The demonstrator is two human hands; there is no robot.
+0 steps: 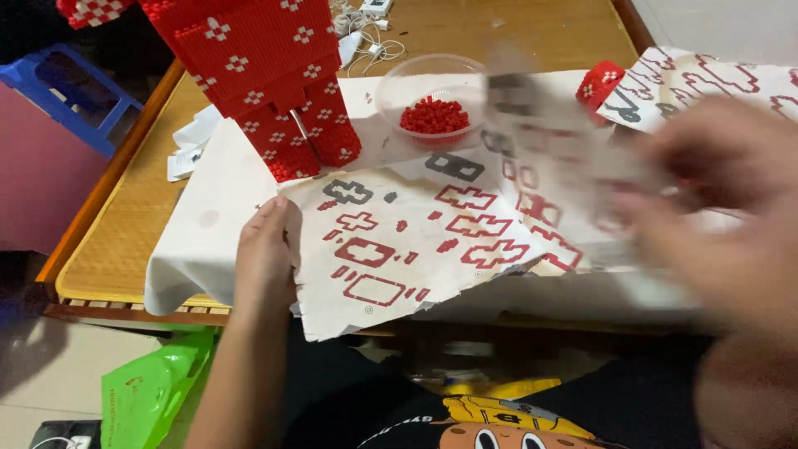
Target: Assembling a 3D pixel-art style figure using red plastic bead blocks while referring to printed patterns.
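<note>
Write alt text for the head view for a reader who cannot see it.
A left hand presses flat on a white paper sheet printed with red block patterns, while the blurred right hand moves over more sheets. Behind stand a red brick-built figure and a clear bowl of small red pieces on a wooden table.

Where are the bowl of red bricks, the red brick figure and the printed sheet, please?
bowl (397, 83), head view, its clear left rim.
red brick figure (266, 58), head view, middle of its body.
printed sheet (391, 249), head view, its middle, beside the left hand (264, 254).
</note>
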